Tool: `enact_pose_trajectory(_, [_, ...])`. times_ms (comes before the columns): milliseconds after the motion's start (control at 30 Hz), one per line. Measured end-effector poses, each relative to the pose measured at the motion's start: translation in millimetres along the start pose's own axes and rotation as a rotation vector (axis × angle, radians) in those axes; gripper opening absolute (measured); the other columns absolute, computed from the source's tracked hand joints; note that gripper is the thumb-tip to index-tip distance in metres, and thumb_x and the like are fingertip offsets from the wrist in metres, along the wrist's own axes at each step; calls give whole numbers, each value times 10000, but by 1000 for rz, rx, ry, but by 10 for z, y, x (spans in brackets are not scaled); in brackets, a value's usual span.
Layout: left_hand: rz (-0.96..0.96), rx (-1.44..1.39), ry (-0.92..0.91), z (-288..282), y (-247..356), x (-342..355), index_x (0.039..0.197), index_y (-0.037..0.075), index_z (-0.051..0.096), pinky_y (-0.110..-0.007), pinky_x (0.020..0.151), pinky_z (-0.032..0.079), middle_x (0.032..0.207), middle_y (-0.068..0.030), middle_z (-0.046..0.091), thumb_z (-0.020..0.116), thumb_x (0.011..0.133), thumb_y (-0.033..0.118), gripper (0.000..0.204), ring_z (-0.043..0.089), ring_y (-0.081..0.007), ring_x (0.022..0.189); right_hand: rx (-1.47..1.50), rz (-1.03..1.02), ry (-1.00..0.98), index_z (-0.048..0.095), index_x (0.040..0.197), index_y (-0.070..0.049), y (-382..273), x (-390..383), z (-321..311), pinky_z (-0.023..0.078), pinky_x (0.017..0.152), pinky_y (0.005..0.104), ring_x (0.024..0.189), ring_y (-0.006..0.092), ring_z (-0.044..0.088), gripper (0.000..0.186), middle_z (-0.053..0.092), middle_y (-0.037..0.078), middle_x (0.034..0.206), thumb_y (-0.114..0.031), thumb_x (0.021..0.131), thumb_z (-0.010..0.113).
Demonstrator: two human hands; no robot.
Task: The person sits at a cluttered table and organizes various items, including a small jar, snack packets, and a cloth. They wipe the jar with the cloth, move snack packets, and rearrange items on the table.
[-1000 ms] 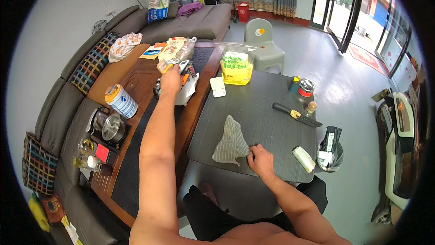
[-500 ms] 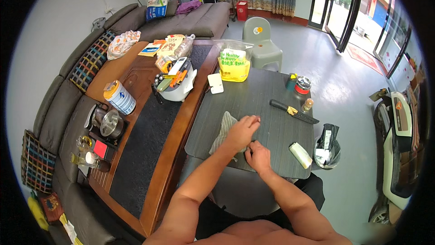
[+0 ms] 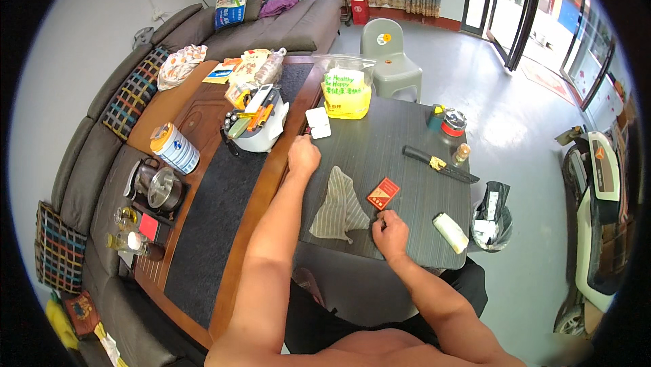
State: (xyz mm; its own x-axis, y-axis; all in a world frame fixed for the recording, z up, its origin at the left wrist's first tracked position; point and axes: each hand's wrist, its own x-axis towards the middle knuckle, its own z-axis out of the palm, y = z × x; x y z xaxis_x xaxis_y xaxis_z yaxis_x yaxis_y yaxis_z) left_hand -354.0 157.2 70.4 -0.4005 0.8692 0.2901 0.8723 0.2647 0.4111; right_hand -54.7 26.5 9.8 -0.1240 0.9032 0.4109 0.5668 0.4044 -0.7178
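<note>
My left hand point(image 3: 304, 157) reaches to the far left edge of the dark folding table point(image 3: 420, 157). Its fingers close at a small dark and red item just short of a flat white case point(image 3: 318, 123); what they grip is too small to make out. Near the front edge my right hand point(image 3: 391, 235) rests on the tabletop, fingers curled, and anything inside is hidden. Just beyond it lies a small red box point(image 3: 383, 193), flat and apart from the hand. A striped grey-beige cloth point(image 3: 337, 209) is spread crumpled between my arms.
A knife point(image 3: 441, 165) with a black handle lies to the right, beside a small jar point(image 3: 461, 155). A pale wrapped roll point(image 3: 450, 233) sits near the right corner. A yellow bag point(image 3: 347, 95) stands at the back. The wooden table point(image 3: 268, 211) adjoins on the left.
My left hand has swung away from the middle to the table's far left edge. The red box and more of the cloth now show. My right hand stays nearly in place.
</note>
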Motion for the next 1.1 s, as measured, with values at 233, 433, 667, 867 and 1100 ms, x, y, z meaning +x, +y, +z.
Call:
enact_pose_trajectory(233, [-107,159,-289,288,-111,286,1501,-12,415,-458,1083,478,1598,-197,380,533,914,84,606,561,-396,1310,2,-13,-25,670,895,-63,-45,23,-28,533,660,490,780,409,670,65,685,149,887,-79,834,653])
enact_pose_trajectory(433, [-115,197,-292,342,-119,116,1484,-4,451,-445,1101,461,1638,-136,359,543,924,99,577,542,-394,1321,-12,-23,-49,666,900,-55,-66,33,-34,533,672,487,782,404,669,76,681,154,884,-90,833,656])
enact_pose_trajectory(667, [95,153,-161,11,-39,-675,1249,-4,613,-483,969,504,1322,-187,572,721,895,210,428,590,-394,1140,-15,-15,-33,665,903,-53,7,10,-17,530,667,489,776,408,664,79,676,160,884,-85,831,657])
enact_pose_trajectory(867, [-7,167,-143,88,-21,-913,1122,-4,649,-490,945,526,1155,-237,622,719,918,208,302,620,-420,1085,-18,-25,-37,670,891,-52,3,7,26,531,670,488,776,403,667,73,679,153,889,-90,830,657])
enact_pose_trajectory(1100, [72,94,-105,206,-109,-878,1054,12,698,-503,914,535,1059,-223,683,573,915,37,188,650,-419,1042,-43,-36,-51,672,897,-55,-41,16,32,535,681,482,783,398,668,80,680,153,892,-94,830,654])
